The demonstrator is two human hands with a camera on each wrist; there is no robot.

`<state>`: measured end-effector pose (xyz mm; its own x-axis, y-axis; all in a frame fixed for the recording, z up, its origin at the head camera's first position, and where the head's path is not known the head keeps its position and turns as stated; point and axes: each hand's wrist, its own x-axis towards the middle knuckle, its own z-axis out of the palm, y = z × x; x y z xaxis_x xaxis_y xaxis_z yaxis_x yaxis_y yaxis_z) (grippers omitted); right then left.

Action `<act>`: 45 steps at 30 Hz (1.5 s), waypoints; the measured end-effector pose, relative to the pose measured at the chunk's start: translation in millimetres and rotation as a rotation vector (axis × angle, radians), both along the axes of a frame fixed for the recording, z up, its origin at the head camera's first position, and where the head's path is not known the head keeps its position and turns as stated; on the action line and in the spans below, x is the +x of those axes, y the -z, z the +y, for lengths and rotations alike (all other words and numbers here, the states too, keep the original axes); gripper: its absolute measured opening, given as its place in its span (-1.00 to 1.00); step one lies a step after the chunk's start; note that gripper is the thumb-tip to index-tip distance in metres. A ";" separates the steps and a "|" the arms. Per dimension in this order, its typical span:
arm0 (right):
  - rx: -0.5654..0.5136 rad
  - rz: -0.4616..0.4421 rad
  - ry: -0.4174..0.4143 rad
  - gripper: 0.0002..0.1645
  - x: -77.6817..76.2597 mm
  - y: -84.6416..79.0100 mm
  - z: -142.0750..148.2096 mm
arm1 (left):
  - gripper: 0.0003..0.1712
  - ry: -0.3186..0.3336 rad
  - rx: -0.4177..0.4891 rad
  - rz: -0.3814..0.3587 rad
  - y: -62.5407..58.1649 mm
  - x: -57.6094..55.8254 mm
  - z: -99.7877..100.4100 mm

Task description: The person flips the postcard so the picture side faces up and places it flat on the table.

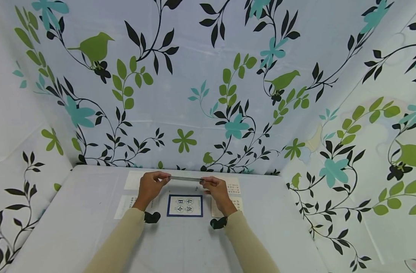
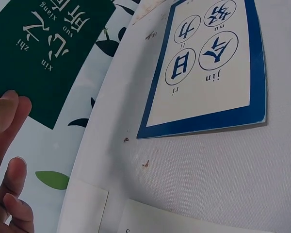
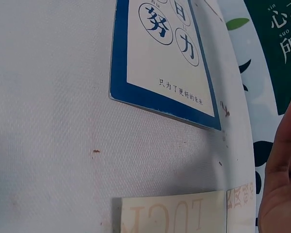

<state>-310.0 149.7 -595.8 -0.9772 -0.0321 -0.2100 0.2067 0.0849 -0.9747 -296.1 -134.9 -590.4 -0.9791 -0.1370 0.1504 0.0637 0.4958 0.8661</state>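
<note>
**Both hands hold one dark green card, seen edge-on, above the table**

Left hand (image 1: pixel 150 188): at centre frame of the head view, fingers curled, pinching the left end of a thin card (image 1: pixel 185 178) held level and edge-on to the camera. In the left wrist view the fingertips (image 2: pixel 9 114) sit at the lower left of the frame against the card's corner; the card (image 2: pixel 48 53) fills the upper left and shows a dark green face with white characters and small lettering.

Right hand (image 1: pixel 217 189): just right of centre in the head view, fingers likewise closed on the card's right end. In the right wrist view the hand (image 3: pixel 281 179) occupies the lower right edge, and the green card (image 3: pixel 281 43) appears at the upper right (only part of its print is readable).

Below the held card, between the two wrists, a blue-bordered card (image 1: pixel 185 205) lies flat on the grey table (image 1: pixel 92 227), clear of both hands. It bears four circled characters. Pale cards lie beside it: one at left (image 1: pixel 124 206), one at right (image 1: pixel 236 203), and two more toward the table's far edge (image 1: pixel 134 179) (image 1: pixel 233 186).

Both forearms wear beige sleeves (image 1: pixel 119 242). A cloth backdrop (image 1: pixel 208 94) printed with leaves, flowers and birds encloses the table on three sides.
</note>
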 end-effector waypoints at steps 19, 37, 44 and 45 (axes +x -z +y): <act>0.040 0.014 0.098 -0.79 2.9 -2.2 -7.6 | -0.77 -0.058 0.041 0.002 -0.4 2.2 10.0; 0.085 0.050 0.136 -0.59 6.7 -0.6 -13.7 | -0.67 -0.074 0.027 0.022 1.3 5.5 11.8; 0.112 0.023 0.091 -0.31 5.4 4.0 -13.6 | -0.42 -0.003 -0.001 -0.066 6.6 3.8 9.1; 0.117 0.020 0.087 -0.29 5.6 4.4 -13.8 | -0.40 0.001 -0.001 -0.080 7.5 3.5 9.4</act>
